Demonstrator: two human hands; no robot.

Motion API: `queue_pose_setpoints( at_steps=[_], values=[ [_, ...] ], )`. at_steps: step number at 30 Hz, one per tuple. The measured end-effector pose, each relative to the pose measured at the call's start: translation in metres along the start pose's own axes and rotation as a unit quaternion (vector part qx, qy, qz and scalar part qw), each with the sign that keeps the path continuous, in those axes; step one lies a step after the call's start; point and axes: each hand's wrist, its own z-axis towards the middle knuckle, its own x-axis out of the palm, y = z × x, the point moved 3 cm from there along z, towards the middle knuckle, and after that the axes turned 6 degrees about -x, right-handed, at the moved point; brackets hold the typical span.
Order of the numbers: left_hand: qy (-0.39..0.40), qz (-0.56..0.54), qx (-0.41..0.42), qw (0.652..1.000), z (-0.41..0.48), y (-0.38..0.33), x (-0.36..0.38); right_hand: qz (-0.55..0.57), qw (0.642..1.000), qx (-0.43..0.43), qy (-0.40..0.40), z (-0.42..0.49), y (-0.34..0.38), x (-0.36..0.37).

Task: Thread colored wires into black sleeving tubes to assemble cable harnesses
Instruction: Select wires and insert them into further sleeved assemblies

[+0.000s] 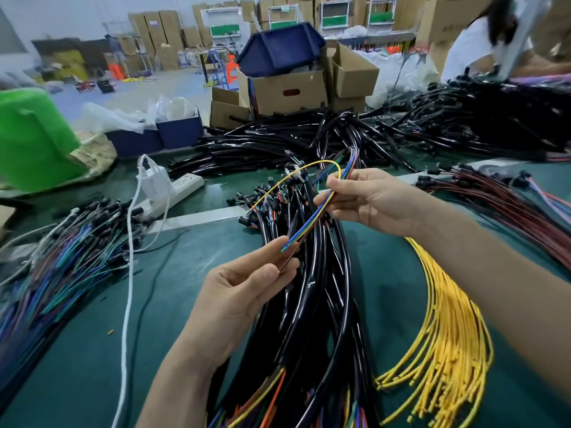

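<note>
My right hand (375, 202) pinches a small bundle of colored wires (312, 220), yellow, blue and green among them, above the green table. A yellow wire loops up over that hand. My left hand (247, 288) holds the loose lower ends of the bundle between thumb and fingers. Under both hands lies a thick sheaf of black sleeving tubes (312, 304) with colored wires sticking out at its near end. A fan of loose yellow wires (445, 335) lies to the right.
Empty black tubes (278, 143) are piled at the table's back. Mixed colored wires (61, 257) lie left, dark red ones (506, 205) right. A white power strip (176, 189) and cord sit left of centre. Cardboard boxes (287, 91) and a person in white (475, 44) are beyond.
</note>
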Motion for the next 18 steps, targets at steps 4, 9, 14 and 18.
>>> queue_pose_setpoints(
  at_steps=[4, 9, 14, 18],
  values=[
    [-0.025, 0.002, 0.020, 0.999, 0.0014, -0.0016, -0.0005, 0.022, 1.000, 0.005, -0.003, 0.0004, -0.0023, -0.0021],
    [-0.029, 0.017, 0.033, 0.999, 0.0027, -0.0003, 0.0008, 0.030, 0.999, -0.003, -0.020, 0.0006, -0.0003, -0.0049],
    [-0.089, 0.026, 0.054, 0.994, 0.0040, -0.0010, -0.0060, 0.030, 0.999, -0.003, -0.021, -0.0004, -0.0016, -0.0033],
    [-0.100, 0.054, 0.047, 0.992, 0.0039, 0.0003, -0.0080, 0.029, 1.000, 0.005, 0.001, -0.0029, -0.0052, 0.0039]
  ],
)
